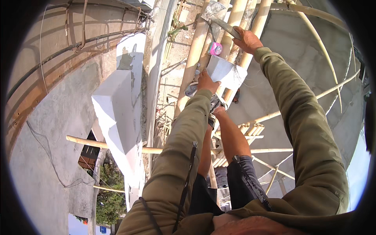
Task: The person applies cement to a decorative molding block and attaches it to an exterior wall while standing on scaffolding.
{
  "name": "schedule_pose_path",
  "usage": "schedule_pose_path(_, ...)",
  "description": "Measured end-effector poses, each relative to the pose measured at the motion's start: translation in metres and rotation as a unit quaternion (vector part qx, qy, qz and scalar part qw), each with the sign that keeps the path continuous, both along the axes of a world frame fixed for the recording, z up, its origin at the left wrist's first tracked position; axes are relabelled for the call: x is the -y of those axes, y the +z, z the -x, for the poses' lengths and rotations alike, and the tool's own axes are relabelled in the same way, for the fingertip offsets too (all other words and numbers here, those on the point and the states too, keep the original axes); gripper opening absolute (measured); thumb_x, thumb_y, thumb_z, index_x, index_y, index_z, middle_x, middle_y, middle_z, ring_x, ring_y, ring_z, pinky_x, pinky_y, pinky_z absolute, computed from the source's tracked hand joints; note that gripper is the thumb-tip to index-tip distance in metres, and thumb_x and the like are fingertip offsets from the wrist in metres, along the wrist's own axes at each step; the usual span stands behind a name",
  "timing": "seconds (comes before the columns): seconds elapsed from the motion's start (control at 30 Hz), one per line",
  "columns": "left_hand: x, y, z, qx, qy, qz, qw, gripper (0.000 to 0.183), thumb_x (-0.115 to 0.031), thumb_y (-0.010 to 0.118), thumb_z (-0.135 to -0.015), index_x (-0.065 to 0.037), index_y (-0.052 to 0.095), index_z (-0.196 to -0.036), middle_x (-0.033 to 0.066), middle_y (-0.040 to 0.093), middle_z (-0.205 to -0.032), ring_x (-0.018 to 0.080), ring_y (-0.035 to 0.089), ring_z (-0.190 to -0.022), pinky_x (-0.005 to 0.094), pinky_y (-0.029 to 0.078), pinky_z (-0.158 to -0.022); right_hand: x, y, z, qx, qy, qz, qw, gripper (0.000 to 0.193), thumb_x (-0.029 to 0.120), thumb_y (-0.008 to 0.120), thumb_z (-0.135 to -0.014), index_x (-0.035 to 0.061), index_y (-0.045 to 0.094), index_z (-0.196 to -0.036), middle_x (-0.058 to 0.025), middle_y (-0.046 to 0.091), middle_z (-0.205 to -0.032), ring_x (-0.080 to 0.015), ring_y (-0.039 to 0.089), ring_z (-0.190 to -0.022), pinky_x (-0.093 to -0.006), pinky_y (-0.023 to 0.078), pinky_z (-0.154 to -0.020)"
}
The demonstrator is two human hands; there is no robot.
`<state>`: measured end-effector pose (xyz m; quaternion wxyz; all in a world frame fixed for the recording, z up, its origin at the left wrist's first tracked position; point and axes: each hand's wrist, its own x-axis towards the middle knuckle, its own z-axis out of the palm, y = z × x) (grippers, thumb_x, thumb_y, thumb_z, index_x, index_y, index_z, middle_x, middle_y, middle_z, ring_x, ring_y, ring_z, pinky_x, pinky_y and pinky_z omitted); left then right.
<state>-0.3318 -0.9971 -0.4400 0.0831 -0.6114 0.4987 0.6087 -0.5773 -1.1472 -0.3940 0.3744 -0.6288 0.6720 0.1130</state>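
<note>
My right hand is closed round the handle of a wooden-handled tool with a broad, flat, pale grey head. The head reaches up and left over the bamboo poles; whether it touches them I cannot tell. My left hand grips the left edge of a white block, its fingers partly hidden. The block rests across the poles in front of my feet. Just beyond it lies a pink tape measure, with a dark strap running up toward the tool's head.
Long bamboo poles run side by side under the block and my feet. A white ledge stands along the wall at left. More bamboo scaffolding shows far below, with a grey wall at right. Cables hang at left.
</note>
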Motion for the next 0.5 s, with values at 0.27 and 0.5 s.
schedule_pose_path(0.27,0.018,0.006,0.006,-0.086,0.067,-0.016,0.994,0.084,-0.033,0.094,-0.064,0.012,0.062,-0.127,0.024,0.072,-0.115,0.0338,0.071,-0.105,0.0374,0.055,-0.095,-0.027,-0.057,0.041,-0.075,-0.012,0.131,0.988,0.06,0.033,0.064,-0.094,0.0107,0.05,-0.148,-0.0192,0.06,-0.132,-0.0402,0.057,-0.124,-0.0443,0.047,-0.107)
schedule_pose_path(0.5,0.003,0.062,-0.033,-0.034,0.201,-0.162,0.966,0.06,-0.033,0.093,-0.066,0.01,0.073,-0.103,0.0176,0.076,-0.093,0.022,0.073,-0.078,0.0326,0.058,-0.071,-0.099,0.009,0.029,-0.1,-0.18,0.05,0.977,0.066,0.057,0.055,-0.098,0.0093,0.054,-0.145,-0.0275,0.057,-0.131,-0.0455,0.053,-0.127,-0.0515,0.045,-0.108)
